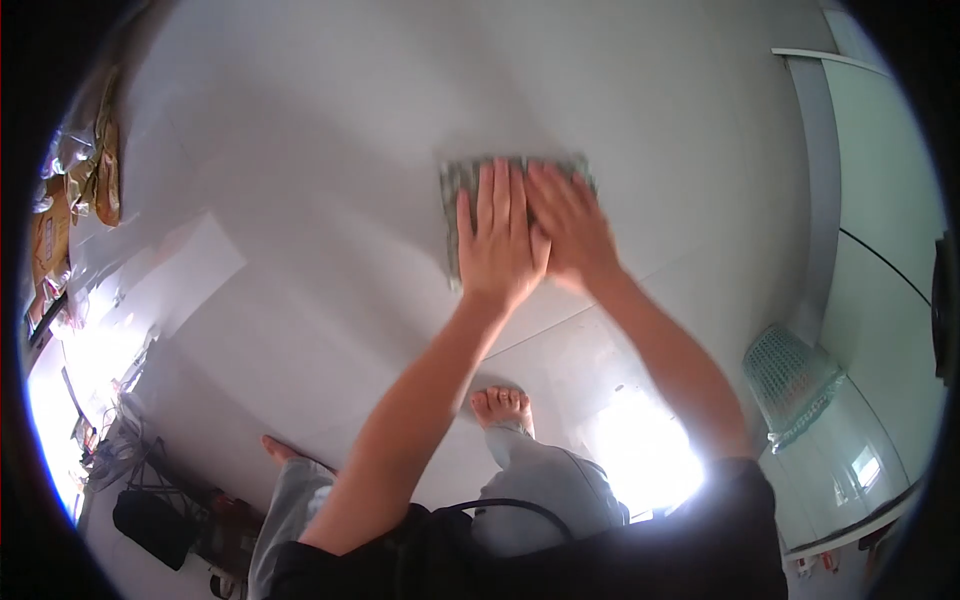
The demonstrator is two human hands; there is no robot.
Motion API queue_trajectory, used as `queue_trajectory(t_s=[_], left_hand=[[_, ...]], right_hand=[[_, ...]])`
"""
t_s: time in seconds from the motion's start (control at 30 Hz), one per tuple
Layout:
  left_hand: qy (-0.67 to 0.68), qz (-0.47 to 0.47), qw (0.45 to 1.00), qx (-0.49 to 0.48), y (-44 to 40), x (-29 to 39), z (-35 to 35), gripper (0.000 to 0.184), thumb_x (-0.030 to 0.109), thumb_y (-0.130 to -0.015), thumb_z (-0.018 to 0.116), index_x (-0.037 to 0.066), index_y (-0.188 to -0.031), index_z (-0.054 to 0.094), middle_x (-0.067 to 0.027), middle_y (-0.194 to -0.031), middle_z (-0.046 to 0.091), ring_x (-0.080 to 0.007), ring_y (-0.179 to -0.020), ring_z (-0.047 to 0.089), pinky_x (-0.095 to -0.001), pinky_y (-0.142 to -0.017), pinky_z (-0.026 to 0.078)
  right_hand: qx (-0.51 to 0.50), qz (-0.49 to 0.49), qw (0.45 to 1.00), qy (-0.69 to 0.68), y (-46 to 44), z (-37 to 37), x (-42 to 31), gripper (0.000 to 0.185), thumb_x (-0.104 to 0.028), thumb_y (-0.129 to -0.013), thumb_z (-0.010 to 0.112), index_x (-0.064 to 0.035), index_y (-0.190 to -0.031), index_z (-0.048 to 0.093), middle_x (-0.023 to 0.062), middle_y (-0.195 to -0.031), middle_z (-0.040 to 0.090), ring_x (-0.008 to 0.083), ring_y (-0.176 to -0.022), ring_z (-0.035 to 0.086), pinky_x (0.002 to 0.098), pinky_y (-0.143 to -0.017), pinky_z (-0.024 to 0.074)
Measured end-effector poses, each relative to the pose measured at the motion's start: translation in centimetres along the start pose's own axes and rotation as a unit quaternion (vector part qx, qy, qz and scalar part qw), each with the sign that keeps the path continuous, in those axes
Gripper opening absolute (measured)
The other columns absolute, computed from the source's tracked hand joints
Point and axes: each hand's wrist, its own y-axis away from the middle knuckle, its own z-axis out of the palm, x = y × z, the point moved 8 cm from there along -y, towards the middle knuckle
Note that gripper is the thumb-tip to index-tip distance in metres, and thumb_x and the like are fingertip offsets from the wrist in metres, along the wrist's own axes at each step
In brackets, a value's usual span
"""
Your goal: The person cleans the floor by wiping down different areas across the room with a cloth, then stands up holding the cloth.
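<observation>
A patterned grey-green cloth (pixel 452 215) lies spread on the pale tiled floor (pixel 330 240). My left hand (pixel 498 235) presses flat on it, fingers stretched forward and slightly apart. Beside it, my right hand (pixel 575 225) also rests flat on the cloth, its fingers angled up and to the left. The two hands touch or overlap near the left thumb. Both cover much of the cloth's middle; its left side and far edge show around the fingers.
A pale green mesh basket (pixel 790 385) stands at the right by a glossy white-green cabinet (pixel 890 170). Bags and a cardboard box (pixel 50 235) line the left edge. A black bag (pixel 155 527) and cables lie lower left. My bare foot (pixel 503 405) is behind the hands.
</observation>
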Motion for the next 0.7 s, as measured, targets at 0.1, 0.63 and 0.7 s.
queue_trajectory(t_s=[0.1,0.63,0.7], left_hand=[[0.014,0.020,0.998,0.054,-8.2,-0.2,-0.4,0.075,0.043,-0.106,0.038,0.001,-0.168,0.039,-0.0164,-0.179,0.030,-0.0320,-0.167,0.026,-0.0595,-0.134,0.020],[-0.043,0.065,0.994,-0.078,-2.1,-0.2,0.0,0.072,0.043,-0.110,0.029,0.006,-0.171,0.037,-0.0116,-0.182,0.027,-0.0296,-0.169,0.022,-0.0550,-0.137,0.015],[-0.043,0.061,0.989,-0.126,4.1,-1.0,0.5,0.073,0.044,-0.110,0.029,0.005,-0.170,0.037,-0.0126,-0.181,0.027,-0.0303,-0.169,0.021,-0.0575,-0.137,0.014]], right_hand=[[0.073,-0.017,0.995,0.059,-6.2,-4.1,4.5,0.072,-0.037,-0.108,0.048,-0.0094,-0.173,0.034,0.0059,-0.182,0.029,0.0236,-0.168,0.022,0.0483,-0.138,0.0155],[0.085,0.070,0.994,0.007,-0.5,-0.4,0.2,0.073,-0.047,-0.108,0.046,-0.0064,-0.169,0.041,0.0121,-0.181,0.029,0.0308,-0.168,0.023,0.0538,-0.136,0.0159],[0.048,0.072,0.996,-0.017,4.0,2.6,-4.2,0.073,-0.046,-0.108,0.045,-0.0069,-0.169,0.042,0.0104,-0.181,0.029,0.0295,-0.169,0.021,0.0534,-0.137,0.0134]])
